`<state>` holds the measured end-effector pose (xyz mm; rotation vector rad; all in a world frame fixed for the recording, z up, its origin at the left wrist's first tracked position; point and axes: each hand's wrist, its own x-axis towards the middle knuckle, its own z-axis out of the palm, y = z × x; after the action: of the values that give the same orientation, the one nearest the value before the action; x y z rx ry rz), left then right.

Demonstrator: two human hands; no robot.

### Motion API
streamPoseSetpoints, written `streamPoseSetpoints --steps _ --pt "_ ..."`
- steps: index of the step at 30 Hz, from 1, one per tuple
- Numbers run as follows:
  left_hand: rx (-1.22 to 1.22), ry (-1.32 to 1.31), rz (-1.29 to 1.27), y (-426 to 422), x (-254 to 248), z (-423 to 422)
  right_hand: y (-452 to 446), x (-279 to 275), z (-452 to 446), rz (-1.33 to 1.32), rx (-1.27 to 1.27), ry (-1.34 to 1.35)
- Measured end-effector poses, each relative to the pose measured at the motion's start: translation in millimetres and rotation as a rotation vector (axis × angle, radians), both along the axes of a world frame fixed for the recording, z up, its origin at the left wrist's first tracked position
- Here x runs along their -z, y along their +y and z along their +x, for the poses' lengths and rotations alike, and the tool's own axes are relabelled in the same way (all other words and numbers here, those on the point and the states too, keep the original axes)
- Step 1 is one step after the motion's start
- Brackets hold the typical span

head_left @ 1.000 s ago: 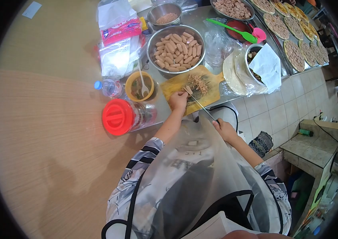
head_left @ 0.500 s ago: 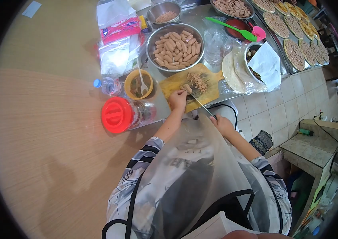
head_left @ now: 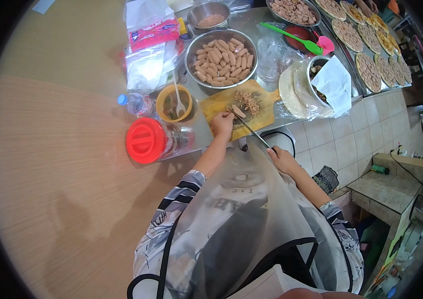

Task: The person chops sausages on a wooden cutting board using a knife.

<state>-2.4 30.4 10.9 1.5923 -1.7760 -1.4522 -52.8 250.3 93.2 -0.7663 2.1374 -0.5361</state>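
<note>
On the yellow wooden cutting board (head_left: pixel 266 115) lies a small heap of chopped sausage (head_left: pixel 248 101). Just below that heap is a sausage piece (head_left: pixel 239 111), with the fingertips of my left hand (head_left: pixel 222 123) pinched at its near end. My right hand (head_left: pixel 283 160) is closed round the handle of a knife (head_left: pixel 253 131). The blade slants up and left across the board, its tip beside the sausage piece and close to my left fingers. A steel bowl (head_left: pixel 188 65) full of whole skinless sausages (head_left: pixel 224 62) stands just behind the board.
Left of the board are a yellow bowl (head_left: pixel 159 110) with a spoon, a red-lidded jar (head_left: pixel 146 140) and a plastic bottle (head_left: pixel 139 105). Flatbreads (head_left: pixel 289 89) and a pot (head_left: pixel 314 62) sit to the right. Several topped rounds (head_left: pixel 369 73) lie farther right, near another person's hand (head_left: pixel 366 8).
The knife tip has shifted to the far side of the sausage piece, which now lies turned beside the blade. My left hand stays nearly in place. Another person's hand shows more at the top right.
</note>
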Motion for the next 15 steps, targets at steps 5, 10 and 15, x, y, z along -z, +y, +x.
streamPoseSetpoints --steps 5,10,15 --pt "0.013 -0.013 -0.042 -0.2 -0.2 -0.5 -13.8 4.6 -9.7 -0.036 -0.006 -0.066" --pt "-0.013 0.043 -0.037 -0.5 8.9 -0.3 -10.6 2.5 -12.0 -0.023 -0.037 -0.038" --pt "0.016 0.046 -0.060 0.5 7.6 2.1 -2.0 4.1 -4.3 -0.035 -0.020 -0.005"
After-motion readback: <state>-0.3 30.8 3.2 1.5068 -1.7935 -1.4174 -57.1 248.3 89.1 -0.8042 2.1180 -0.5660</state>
